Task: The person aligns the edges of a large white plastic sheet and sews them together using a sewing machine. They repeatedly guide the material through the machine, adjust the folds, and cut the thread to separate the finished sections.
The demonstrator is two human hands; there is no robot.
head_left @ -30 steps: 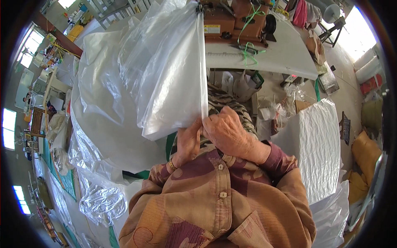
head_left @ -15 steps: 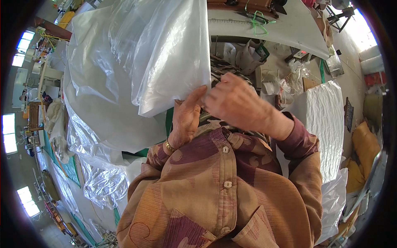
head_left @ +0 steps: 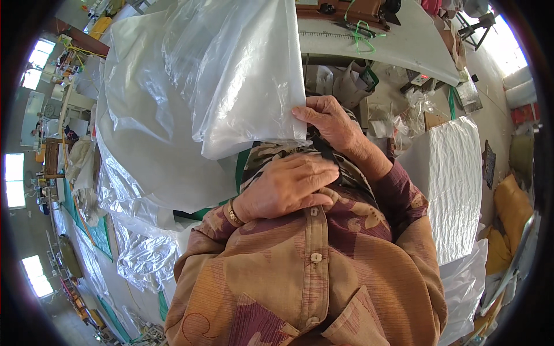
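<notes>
Head view: translucent plastic sheet [head_left: 254, 98] spread before the person, near edge over camouflage trousers [head_left: 266, 155].
Right hand [head_left: 333, 126]: thumb and fingers pinching the sheet's right edge.
Left hand [head_left: 285, 185]: off the sheet, fingers close together, slightly bent; cannot tell what the palm covers.
Worktable [head_left: 407, 43]: beyond both hands, bearing a brown machine [head_left: 346, 11].
</notes>
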